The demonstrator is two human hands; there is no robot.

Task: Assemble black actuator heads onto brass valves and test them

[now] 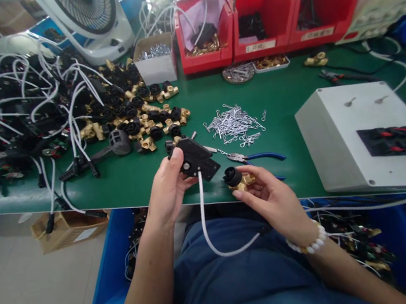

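My left hand (171, 180) is closed around a black actuator housing (196, 157), from which a white cable (208, 223) loops down over my lap. Between the fingers and thumb of my right hand (267, 193) sits a brass valve body (245, 182) with a round black cap. The two parts are apart, held just above the bench's front edge. Behind them lie blue-handled pliers (261, 156) and a heap of metal clip pins (235, 124). A grey-headed mallet (120, 142) rests to the left, beside several brass valves (135, 112).
Piled cabled housings (7, 111) cover the bench's left end, near a fan (89, 16). Red bins (211, 60) and a white box of screws (157, 66) line the back. A grey switch box (339, 135) stands at right. Blue crates (105, 275) sit below the edge.
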